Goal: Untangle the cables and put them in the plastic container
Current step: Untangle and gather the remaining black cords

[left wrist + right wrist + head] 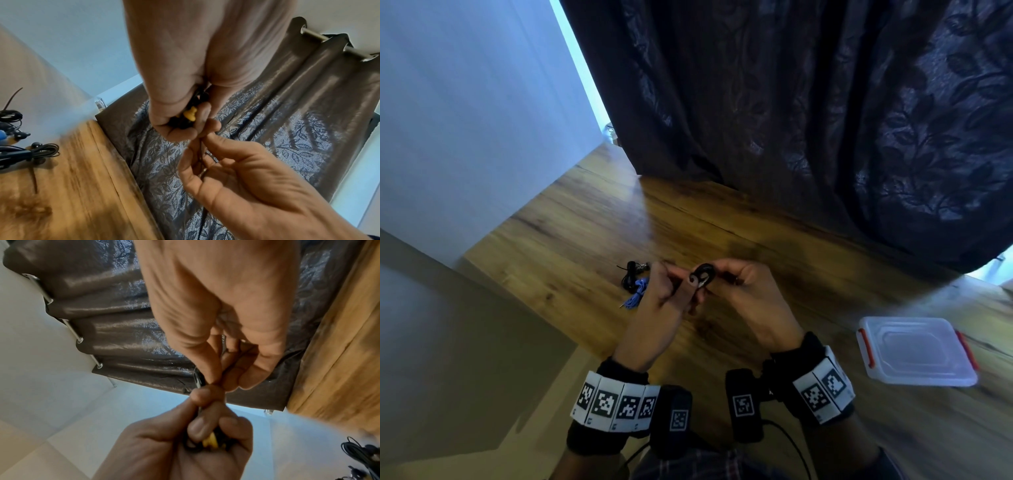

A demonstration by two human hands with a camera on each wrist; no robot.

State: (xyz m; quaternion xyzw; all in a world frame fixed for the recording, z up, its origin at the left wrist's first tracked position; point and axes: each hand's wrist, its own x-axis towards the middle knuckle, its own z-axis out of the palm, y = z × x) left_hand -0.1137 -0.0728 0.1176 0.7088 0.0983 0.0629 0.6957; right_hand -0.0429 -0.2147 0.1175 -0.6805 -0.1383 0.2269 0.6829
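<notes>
- Pinching black coiled cable (702,274) between left hand (657,308) and right hand (750,294), both curled on it above wooden table (571,219).
- Teasing loops apart gently, avoiding yanking knots tighter.
- Leaving remaining cable pile (635,282) beside left hand; plastic container (917,353) waiting lidded, far right.

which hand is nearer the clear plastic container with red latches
Right. The right hand sits just left of the clear plastic container with red latches; the left hand is farther left, beyond it.
</notes>
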